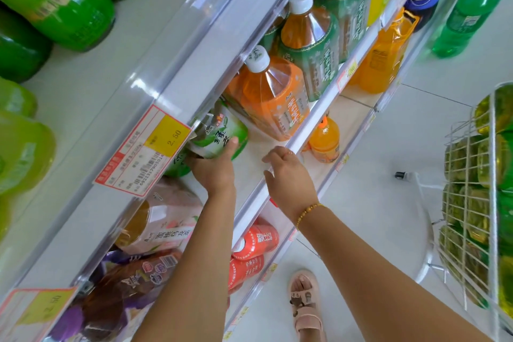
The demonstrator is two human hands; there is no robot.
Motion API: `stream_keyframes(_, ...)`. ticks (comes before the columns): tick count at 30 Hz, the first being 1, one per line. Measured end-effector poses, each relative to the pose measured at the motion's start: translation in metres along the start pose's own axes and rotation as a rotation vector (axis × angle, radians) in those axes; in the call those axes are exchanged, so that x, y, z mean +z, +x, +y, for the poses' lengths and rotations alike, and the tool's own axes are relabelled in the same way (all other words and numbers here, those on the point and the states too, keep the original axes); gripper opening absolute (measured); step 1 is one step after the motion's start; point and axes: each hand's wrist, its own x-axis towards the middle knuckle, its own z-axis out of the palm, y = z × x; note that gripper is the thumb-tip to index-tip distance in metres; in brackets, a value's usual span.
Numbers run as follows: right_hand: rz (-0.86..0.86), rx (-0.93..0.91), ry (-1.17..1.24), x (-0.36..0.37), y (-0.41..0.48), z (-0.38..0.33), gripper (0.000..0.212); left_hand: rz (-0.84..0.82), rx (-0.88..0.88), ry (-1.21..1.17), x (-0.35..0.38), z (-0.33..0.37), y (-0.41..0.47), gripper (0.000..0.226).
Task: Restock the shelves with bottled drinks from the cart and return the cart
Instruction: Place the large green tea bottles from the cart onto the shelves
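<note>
Two hands work at centre frame: the left hand wraps its grip round a green bottle on the middle shelf, tilted toward upper left under the price tag. Orange bottles crowd just beyond. The right hand hovers half-open, empty, above the shelf edge; the cart sits far right.

Both bare arms reach forward toward the shelf edge. The left hand extends past that edge, fingers wrapped around a green bottle, thumb on its label. The right hand hangs just at the edge, fingers loosely curled, holding nothing.
</note>
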Motion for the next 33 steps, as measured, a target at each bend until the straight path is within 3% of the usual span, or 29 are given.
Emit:
stream_keyframes(3,-0.07,-0.085,-0.045,0.0,-0.006,0.012,0.043,-0.037,0.014,0.015,0.008,0.001,0.003,0.092)
stream_keyframes(8,-0.136,0.005,0.006,-0.018,-0.003,0.003,0.04,-0.082,-0.018,0.041,0.013,0.009,-0.003,0.085)
stream_keyframes(13,-0.082,0.101,0.064,-0.072,-0.03,-0.011,0.023,-0.226,-0.091,0.254,-0.008,0.022,-0.027,0.048)
stream_keyframes(16,0.003,0.136,0.034,-0.12,-0.064,-0.014,0.016,-0.353,-0.045,0.228,-0.027,0.041,-0.1,0.032)
stream_keyframes(17,0.055,0.164,0.053,-0.139,-0.077,-0.012,0.017,-0.43,0.0,0.228,-0.031,0.051,-0.132,0.023)
stream_keyframes(21,0.305,0.292,0.068,-0.225,-0.133,0.028,0.017,-0.84,0.193,0.199,-0.012,0.086,-0.244,0.033)
stream_keyframes(24,0.391,0.544,-0.024,-0.278,-0.181,0.083,0.017,-1.128,0.33,0.235,0.031,0.099,-0.294,0.022)
stream_keyframes(26,0.339,0.802,-0.087,-0.303,-0.214,0.122,0.032,-1.387,0.451,0.383,0.06,0.098,-0.323,0.011)
stream_keyframes(29,0.15,1.124,-0.158,-0.322,-0.263,0.16,0.048,-1.735,0.577,0.799,0.094,0.082,-0.366,0.057)
stream_keyframes(33,-0.154,1.265,-0.065,-0.311,-0.3,0.192,0.04,-1.854,0.707,1.183,0.12,0.056,-0.403,0.08)
